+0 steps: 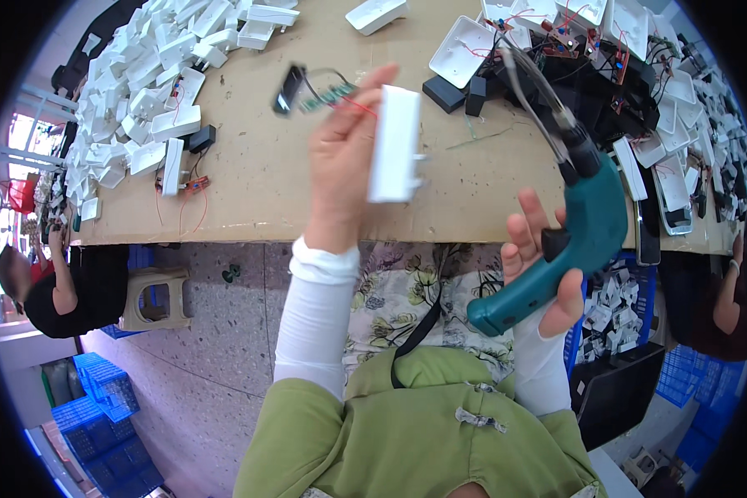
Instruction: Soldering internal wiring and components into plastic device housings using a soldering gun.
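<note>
My left hand (339, 158) is closed on a white plastic plug housing (394, 145), held upright over the table with its prongs pointing right. Red and dark wires run from behind it to a small green circuit board (328, 97) and a dark rectangular part (289, 89), slightly blurred, left of the fingers. At the table's front edge, my right hand (523, 236) holds a teal soldering gun (596, 216). Its handle lies between thumb and fingers, which are loosely curled. The gun's metal tip end points up and away, over the table.
White housings (133, 124) are heaped at the left of the brown table (307, 207). More housings, wired boards and black boxes (445, 94) crowd the right. A blue crate (610, 315) with small white parts stands below the edge. One person (66, 282) sits left, another right.
</note>
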Demonstrator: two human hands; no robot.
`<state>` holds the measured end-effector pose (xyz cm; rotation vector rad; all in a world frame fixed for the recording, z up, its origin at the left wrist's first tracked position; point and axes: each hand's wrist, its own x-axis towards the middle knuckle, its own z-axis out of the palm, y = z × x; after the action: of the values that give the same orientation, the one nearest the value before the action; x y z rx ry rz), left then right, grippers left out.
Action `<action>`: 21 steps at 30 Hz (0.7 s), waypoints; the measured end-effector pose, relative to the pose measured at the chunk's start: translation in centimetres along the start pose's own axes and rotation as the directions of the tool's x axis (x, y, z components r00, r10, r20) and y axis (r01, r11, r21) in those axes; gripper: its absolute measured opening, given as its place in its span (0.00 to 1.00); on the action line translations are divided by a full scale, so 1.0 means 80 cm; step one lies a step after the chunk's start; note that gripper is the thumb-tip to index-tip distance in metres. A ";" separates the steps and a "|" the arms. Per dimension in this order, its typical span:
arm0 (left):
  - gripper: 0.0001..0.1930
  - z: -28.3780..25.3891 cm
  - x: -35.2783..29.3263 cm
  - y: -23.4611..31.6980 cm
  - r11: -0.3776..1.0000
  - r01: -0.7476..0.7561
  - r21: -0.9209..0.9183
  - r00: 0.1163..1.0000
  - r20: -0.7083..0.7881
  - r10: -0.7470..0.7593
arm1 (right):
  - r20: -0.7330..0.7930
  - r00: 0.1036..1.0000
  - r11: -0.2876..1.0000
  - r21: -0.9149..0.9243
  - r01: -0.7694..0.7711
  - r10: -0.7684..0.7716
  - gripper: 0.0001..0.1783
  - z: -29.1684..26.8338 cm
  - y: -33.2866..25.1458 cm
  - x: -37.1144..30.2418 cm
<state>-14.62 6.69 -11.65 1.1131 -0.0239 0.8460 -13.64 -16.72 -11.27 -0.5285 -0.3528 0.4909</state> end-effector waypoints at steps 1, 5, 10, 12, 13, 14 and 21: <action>0.11 0.010 -0.009 -0.002 0.994 0.019 0.112 0.999 0.041 -0.024 | 0.046 0.998 0.998 0.044 -0.045 0.043 0.39 -0.001 -0.001 0.008; 0.11 0.017 -0.029 -0.009 0.831 0.007 0.556 0.984 0.143 -0.105 | 0.095 0.989 0.987 0.103 -0.123 0.113 0.39 0.011 0.000 0.036; 0.13 0.022 -0.045 0.004 0.655 0.004 0.755 0.964 0.170 -0.202 | 0.008 0.992 0.989 -0.083 -0.122 0.123 0.34 0.013 0.008 0.068; 0.14 0.027 -0.061 0.018 0.495 -0.011 0.869 0.960 0.147 -0.236 | -0.038 0.992 0.981 -0.147 -0.123 0.118 0.33 0.020 0.009 0.069; 0.14 0.031 -0.069 0.027 0.495 -0.005 0.869 0.960 0.143 -0.240 | -0.043 0.992 0.981 -0.149 -0.126 0.121 0.33 0.018 0.008 0.067; 0.16 0.035 -0.076 0.040 0.329 -0.075 0.941 0.946 0.172 -0.275 | -0.048 0.991 0.980 -0.150 -0.129 0.123 0.34 0.016 0.008 0.065; 0.17 0.045 -0.042 0.106 0.097 -0.434 0.896 0.878 0.445 -0.177 | -0.105 0.990 0.995 -0.023 -0.096 0.093 0.34 0.014 0.013 0.036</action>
<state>-20.74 3.32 -4.72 2.7393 0.0828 0.6674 -12.10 -13.95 -10.38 -0.5979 -0.2365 0.5485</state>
